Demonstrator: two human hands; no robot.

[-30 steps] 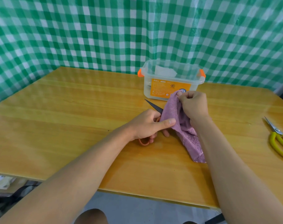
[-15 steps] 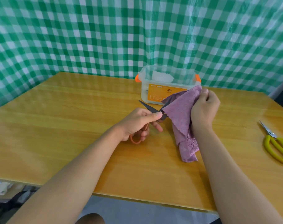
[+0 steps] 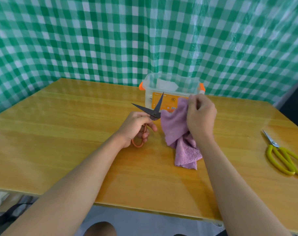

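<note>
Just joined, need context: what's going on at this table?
A person looks set to cut a purple cloth. The left hand grips orange-handled scissors, blades spread wide, just left of the cloth, not biting it. The right hand pinches the cloth's top edge, holding it up; its lower end lies on the table. Yellow-handled scissors lie untouched at the right.

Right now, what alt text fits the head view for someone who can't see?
The left hand holds dark scissors, blades open, beside a purple cloth that the right hand holds up over a wooden table. A clear box stands behind; yellow scissors lie far right.
</note>
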